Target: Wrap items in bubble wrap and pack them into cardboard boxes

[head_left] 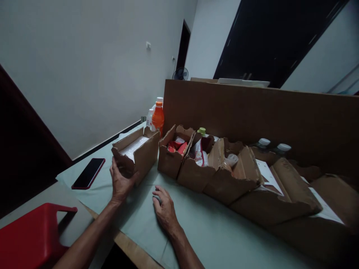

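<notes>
My left hand (121, 182) grips the near corner of an open cardboard box (140, 151) that holds white packing, with the thumb and fingers wrapped on its torn edge. My right hand (165, 209) rests on the pale green table cover (218, 231) just right of that box. Its fingers curl over a small grey thing that I cannot make out. A row of further open cardboard boxes runs to the right: one with red packets (176, 146), one with a green-capped bottle (201, 131) and a printed pouch, and one with a white-lidded jar (232, 159).
A dark phone with a red edge (89, 173) lies left of the box. An orange bottle (157, 117) and white bottles stand behind it. A tall cardboard panel (252, 112) backs the boxes. A red plastic chair (33, 235) sits at lower left.
</notes>
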### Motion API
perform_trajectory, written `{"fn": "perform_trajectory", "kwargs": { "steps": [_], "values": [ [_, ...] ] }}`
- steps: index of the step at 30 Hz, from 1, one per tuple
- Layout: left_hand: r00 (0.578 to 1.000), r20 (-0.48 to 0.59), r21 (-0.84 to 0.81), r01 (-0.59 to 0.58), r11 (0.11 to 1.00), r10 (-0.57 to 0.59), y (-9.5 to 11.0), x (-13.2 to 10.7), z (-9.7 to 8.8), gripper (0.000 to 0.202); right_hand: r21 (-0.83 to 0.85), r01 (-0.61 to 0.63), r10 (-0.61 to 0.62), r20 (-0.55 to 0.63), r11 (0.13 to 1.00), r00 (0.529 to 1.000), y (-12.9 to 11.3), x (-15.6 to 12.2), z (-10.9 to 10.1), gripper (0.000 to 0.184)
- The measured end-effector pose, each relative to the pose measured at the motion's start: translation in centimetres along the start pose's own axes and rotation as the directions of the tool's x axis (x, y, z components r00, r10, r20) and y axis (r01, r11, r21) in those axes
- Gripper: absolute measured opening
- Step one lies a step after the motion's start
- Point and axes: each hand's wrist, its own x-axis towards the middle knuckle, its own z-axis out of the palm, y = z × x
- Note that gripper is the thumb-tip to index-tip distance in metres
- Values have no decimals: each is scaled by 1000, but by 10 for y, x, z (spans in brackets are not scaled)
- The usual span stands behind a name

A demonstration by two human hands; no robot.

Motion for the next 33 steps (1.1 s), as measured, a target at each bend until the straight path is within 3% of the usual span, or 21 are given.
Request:
{"fn": "perform_trajectory", "kwargs": {
  "steps": [6, 10, 13, 18, 23, 26, 28, 31, 33],
  "values": [
    [995, 95, -48, -21, 999, 25, 0, 16, 49, 119, -3, -7, 7, 7, 1000, 1000, 0, 1, -1, 25],
    [975, 183, -89, -110, 990, 125, -6, 12, 78, 98, -15, -19, 19, 18, 1000, 1000, -1, 1, -1, 25],
    [974, 186, -82, -112, 990, 125, -14, 1, 85, 87, -13, -18, 18, 27, 1000, 999, -1, 1, -2, 26],
    [985, 172, -116, -2, 993, 22, -29, -1, 85, 85, -42, -5, 6, 8, 999, 1000, 5, 1, 1, 25],
    [992, 126, -178, -7, 984, 30, -36, 5, 93, 84, -112, 120, -127, -53, 986, 990, -7, 2, -5, 25],
    [992, 118, -191, -27, 981, 51, -39, 7, 97, 82, -287, 275, -321, -128, 918, 938, -40, 28, -30, 29],
    [993, 109, -200, -21, 980, 43, -41, 10, 98, 82, -455, 300, -399, -136, 838, 907, -65, 62, -55, 33],
    [992, 123, -223, 8, 975, 20, -43, 14, 97, 83, -689, 215, -299, -3, 693, 954, -95, 125, -89, 50],
    [990, 139, -238, 26, 971, 8, -44, 17, 97, 83, -789, 145, -46, 147, 597, 988, -104, 165, -100, 51]
  ]
}}
